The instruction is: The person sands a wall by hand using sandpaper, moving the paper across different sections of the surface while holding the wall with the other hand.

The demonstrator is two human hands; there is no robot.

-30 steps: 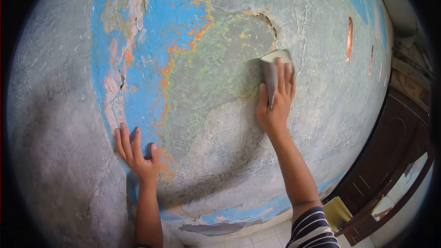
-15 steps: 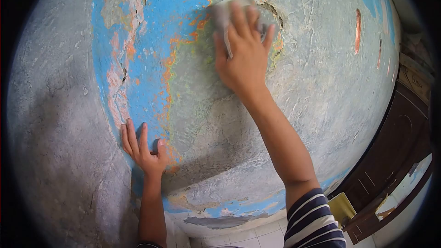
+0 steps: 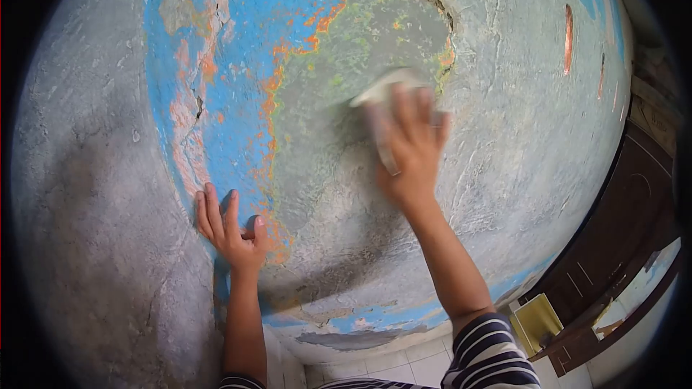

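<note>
While the left hand (image 3: 234,234) braces flat, fingers spread, the right hand (image 3: 409,145) presses folded sandpaper (image 3: 380,94) against the peeling wall (image 3: 504,137).
Thin, light and floppy, the sheet likely handles best pinned under flat fingers, just right of the blue paint patch (image 3: 238,65).

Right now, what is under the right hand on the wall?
A folded grey sanding sheet lies under the right hand, pressed to the wall. The sheet's lower part and the wall behind it are covered.

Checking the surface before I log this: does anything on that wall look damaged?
Yes. The wall is badly worn: blue paint flakes away to bare grey, and a crack runs down its left side. A broken hollow sits above the sanding sheet.
</note>
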